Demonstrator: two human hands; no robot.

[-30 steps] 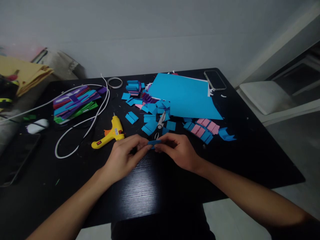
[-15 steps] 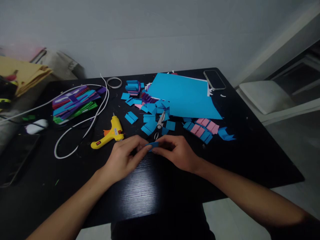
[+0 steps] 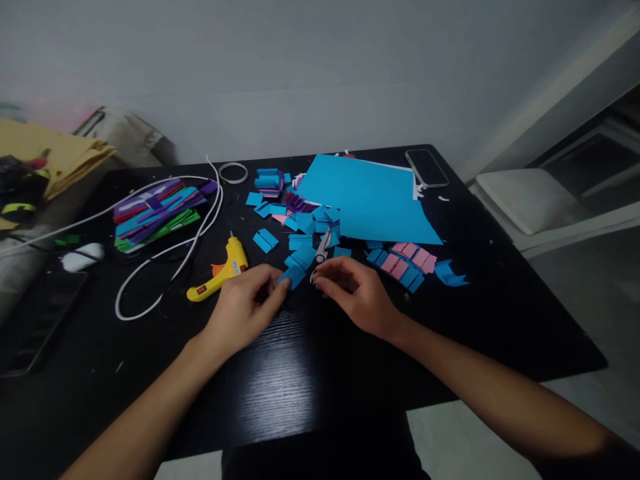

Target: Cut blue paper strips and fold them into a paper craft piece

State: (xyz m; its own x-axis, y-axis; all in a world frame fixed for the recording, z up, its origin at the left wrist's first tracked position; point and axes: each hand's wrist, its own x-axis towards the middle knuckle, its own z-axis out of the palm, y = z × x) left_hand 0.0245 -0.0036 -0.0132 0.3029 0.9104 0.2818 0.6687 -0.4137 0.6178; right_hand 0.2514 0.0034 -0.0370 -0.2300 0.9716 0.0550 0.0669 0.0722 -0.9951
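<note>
Between the thumb and fingers of my left hand (image 3: 244, 301) is a small blue paper piece (image 3: 294, 274), held just above the black table. My right hand (image 3: 361, 295) is off the paper, its thumb and forefinger curved with a small gap between them, right by the handle of the scissors (image 3: 323, 247). The scissors lie among loose blue paper pieces (image 3: 303, 255), and their handle is partly hidden by my right fingers. A yellow glue gun (image 3: 225, 270) lies to the left of my left hand.
A large blue sheet (image 3: 370, 197) covers the back middle. A joined pink and blue paper strip (image 3: 397, 265) lies to the right. Bundled coloured strips (image 3: 157, 210), a looped white cable (image 3: 123, 293), a tape roll (image 3: 233, 173) and a phone (image 3: 427, 168) are also on the table.
My right hand has let go of the blue paper piece and drawn slightly away. The piece now stays in my left hand alone and shows more of its flat face.
</note>
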